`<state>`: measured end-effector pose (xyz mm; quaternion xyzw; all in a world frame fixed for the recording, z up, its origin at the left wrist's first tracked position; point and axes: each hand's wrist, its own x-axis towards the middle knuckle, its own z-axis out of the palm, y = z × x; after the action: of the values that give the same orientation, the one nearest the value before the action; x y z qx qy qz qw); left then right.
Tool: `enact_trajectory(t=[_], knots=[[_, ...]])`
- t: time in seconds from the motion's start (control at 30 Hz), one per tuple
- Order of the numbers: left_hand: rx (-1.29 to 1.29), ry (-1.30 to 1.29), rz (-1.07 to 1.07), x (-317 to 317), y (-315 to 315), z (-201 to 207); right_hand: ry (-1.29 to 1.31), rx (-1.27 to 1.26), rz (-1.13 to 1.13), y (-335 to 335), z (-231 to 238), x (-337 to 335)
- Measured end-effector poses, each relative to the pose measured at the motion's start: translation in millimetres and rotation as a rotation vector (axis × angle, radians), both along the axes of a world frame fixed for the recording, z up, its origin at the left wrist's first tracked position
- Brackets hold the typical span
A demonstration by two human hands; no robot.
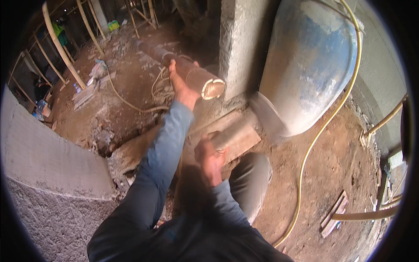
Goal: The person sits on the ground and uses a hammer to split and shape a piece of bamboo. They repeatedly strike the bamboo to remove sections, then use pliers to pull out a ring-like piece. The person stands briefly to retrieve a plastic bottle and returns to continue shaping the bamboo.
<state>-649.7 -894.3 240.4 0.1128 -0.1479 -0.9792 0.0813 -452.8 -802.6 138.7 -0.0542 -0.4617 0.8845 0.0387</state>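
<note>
My left hand (182, 89) is wrapped round a thick brown pole (195, 75) that looks like bamboo. Its near end has a pale, chipped rim, and its far part stretches away to the upper left, over the dirt. Lower down, in front of my knees, my right hand (210, 156) is closed on the handle of a hammer-like tool (236, 131). The tool's head is set across the handle and smeared by motion, so its exact kind cannot be told. It is apart from the pole, beside the foot of a blue drum. Beneath the tool lies a flat board (245, 144).
The dirty blue drum (312, 65) stands at the right, beside a concrete column (238, 48). A yellow hose (307, 161) runs past it to the ground. Left is a low concrete wall (52, 161); bamboo props (61, 43) stand behind. A wood scrap (334, 214) lies at lower right.
</note>
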Motion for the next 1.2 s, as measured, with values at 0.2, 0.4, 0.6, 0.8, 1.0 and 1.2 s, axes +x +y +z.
enact_trajectory(t=[0.2, 0.4, 0.6, 0.8, 1.0, 1.2], knots=[[-0.106, 0.012, 0.001, 21, -15, -14, 0.028, 0.379, 0.120, 16, -13, -9], [-0.019, -0.011, -0.021, 2, -17, -10, 0.001, 0.382, 0.176, 19, -12, -16], [-0.051, -0.017, 0.013, 5, -28, -8, 0.039, 0.334, 0.124, 12, -2, -8], [-0.007, 0.008, -0.006, 4, -28, -9, 0.132, 0.512, 0.053, -4, -28, -18], [-0.081, -0.011, 0.016, 3, -34, -26, -0.033, 0.280, 0.106, -10, -43, -16], [-0.054, -0.062, 0.028, 6, -33, -36, -0.050, 0.160, 0.064, -13, -48, -11]])
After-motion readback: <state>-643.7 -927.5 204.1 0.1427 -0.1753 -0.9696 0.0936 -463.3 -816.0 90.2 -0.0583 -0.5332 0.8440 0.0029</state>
